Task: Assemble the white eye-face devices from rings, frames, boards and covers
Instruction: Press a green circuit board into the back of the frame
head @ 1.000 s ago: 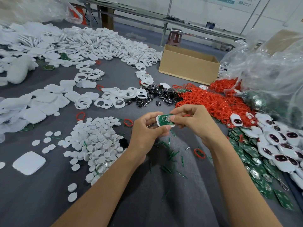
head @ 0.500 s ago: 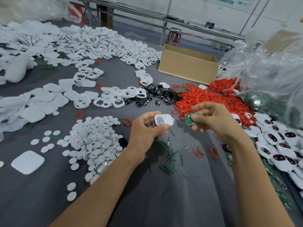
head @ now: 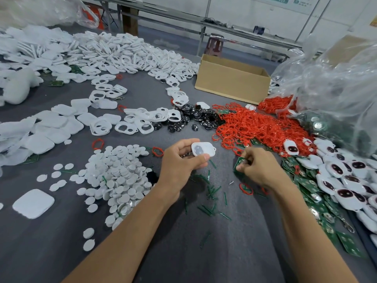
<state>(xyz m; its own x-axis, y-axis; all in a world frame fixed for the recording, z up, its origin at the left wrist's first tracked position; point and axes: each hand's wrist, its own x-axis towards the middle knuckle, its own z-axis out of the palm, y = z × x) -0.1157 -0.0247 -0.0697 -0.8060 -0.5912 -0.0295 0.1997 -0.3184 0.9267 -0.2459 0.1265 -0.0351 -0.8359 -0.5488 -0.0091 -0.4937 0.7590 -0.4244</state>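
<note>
Plastic, white and rounded, makes up the small casing pinched in the fingers of the left hand near the middle of the view, with a grey oval showing on its upturned face. At about three o'clock from it, just beside but not touching, the right hand is closed on a green circuit board carrying a round silver part, held low over the grey worktop. Below both hands, at six o'clock, thin green slivers lie scattered, with a loose red ring among them. At one o'clock spreads a big heap of red rings, and at twelve o'clock a cluster of shiny black eye pieces. Finished white faces with dark eyes pile up at three to four o'clock on top of more green boards. White round discs form a mound at eight o'clock, white frames with cut-outs lie at eleven o'clock, and solid white covers at nine to ten o'clock. A cardboard box sits farther back at twelve to one o'clock, beside clear plastic bags at two o'clock.
</note>
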